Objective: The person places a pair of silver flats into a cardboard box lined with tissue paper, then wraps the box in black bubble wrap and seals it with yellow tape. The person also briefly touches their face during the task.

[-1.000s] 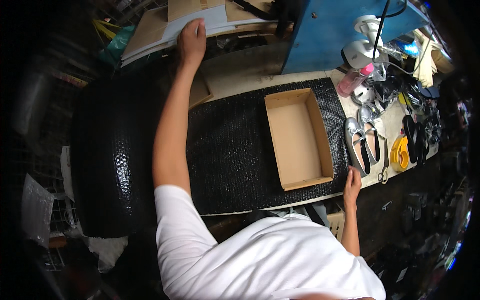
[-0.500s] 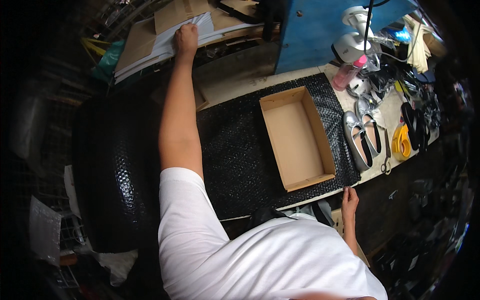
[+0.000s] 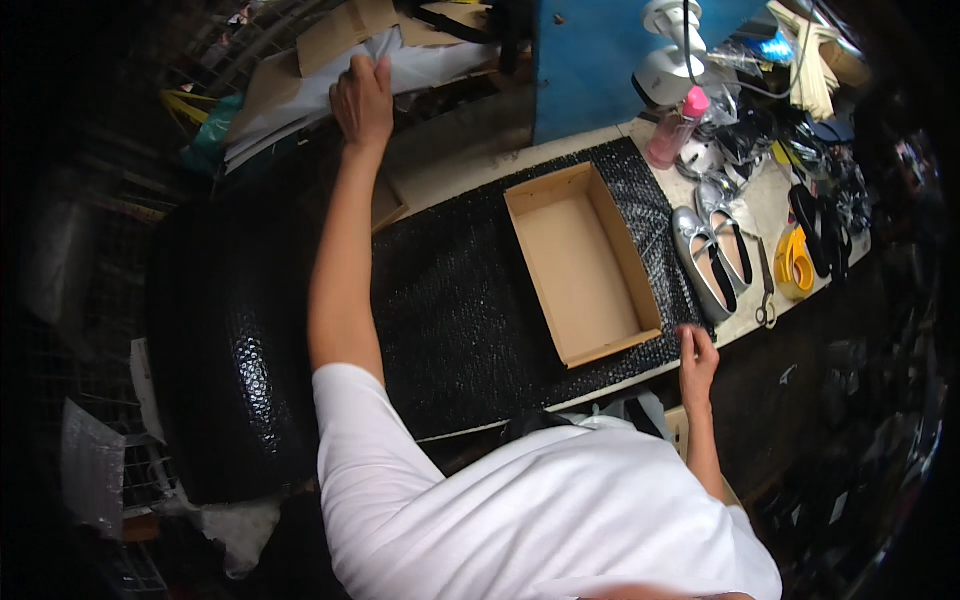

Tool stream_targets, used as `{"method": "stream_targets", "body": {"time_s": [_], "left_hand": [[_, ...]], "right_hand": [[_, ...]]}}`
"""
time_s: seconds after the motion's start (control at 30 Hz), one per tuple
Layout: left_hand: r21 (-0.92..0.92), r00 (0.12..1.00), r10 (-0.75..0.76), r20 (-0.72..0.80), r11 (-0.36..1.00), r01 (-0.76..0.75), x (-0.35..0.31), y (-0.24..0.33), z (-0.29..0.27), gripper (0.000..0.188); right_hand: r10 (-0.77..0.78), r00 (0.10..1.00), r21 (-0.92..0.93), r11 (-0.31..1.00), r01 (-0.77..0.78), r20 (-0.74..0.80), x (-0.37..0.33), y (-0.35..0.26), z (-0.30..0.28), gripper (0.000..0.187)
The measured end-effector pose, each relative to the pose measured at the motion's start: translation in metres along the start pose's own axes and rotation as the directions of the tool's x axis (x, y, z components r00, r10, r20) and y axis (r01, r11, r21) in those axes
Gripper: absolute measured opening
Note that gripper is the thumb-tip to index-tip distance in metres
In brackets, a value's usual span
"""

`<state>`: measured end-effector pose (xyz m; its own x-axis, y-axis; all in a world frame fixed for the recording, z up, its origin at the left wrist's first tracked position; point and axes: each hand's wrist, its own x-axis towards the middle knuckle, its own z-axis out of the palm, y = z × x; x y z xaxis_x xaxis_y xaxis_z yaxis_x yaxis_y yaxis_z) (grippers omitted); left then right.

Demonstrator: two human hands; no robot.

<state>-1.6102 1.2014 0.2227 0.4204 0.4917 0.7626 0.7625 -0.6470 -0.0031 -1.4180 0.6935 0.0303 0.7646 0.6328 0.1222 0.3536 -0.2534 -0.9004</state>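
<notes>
My left hand [image 3: 362,105] is raised over the near edge of a stack of white paper sheets [image 3: 285,100] at the far left. Its thumb and forefinger stand apart, the other fingers are partly curled, and I see nothing held between them. My right hand [image 3: 699,352] hovers by the table's front edge, close to the near right corner of an open brown cardboard box [image 3: 585,270]. Its fingers are closed in a pinch; what they hold, if anything, is too small to make out. The box rests on black bubble wrap [image 3: 450,290].
Right of the box lie silver flat shoes [image 3: 705,262], scissors [image 3: 766,300] and a yellow tape dispenser [image 3: 795,262]. Behind them stand a pink bottle [image 3: 672,135] and a white device [image 3: 668,72]. A big black bubble-wrap roll [image 3: 235,340] stands at left, and a blue panel [image 3: 590,70] at the back.
My left hand has drawn back from the sheets toward me, and its fingers have come apart. My right hand has risen slightly toward the box corner. The whole view has shifted a little.
</notes>
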Motion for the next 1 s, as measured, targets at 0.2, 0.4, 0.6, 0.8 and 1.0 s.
{"method": "stream_targets", "body": {"time_s": [0.2,0.4,0.6,0.8,1.0], "left_hand": [[-0.199,0.966,0.242,-0.091,0.946,-0.256,-0.151,0.071,-0.06,0.033],[-0.38,0.984,0.174,-0.037,0.908,-0.175,-0.248,0.105,-0.097,0.027],[-0.572,0.982,-0.156,0.105,0.798,0.188,-0.299,0.128,-0.117,0.03],[-0.556,0.925,-0.327,0.191,0.741,0.377,-0.318,0.155,-0.139,0.033],[-0.413,0.924,-0.329,0.195,0.827,0.381,-0.331,0.156,-0.147,0.029]], "right_hand": [[-0.156,0.931,0.298,0.953,0.054,0.329,0.08,-0.094,0.056,0.035],[-0.233,0.856,0.325,0.942,0.081,0.461,0.152,-0.155,0.115,0.092],[-0.117,0.611,0.355,0.891,-0.284,0.783,0.15,-0.135,0.179,0.085],[-0.25,0.383,0.429,0.744,-0.512,0.889,0.134,-0.127,0.221,0.069],[-0.264,0.447,0.49,0.695,-0.526,0.855,0.127,-0.13,0.219,0.029]]}}
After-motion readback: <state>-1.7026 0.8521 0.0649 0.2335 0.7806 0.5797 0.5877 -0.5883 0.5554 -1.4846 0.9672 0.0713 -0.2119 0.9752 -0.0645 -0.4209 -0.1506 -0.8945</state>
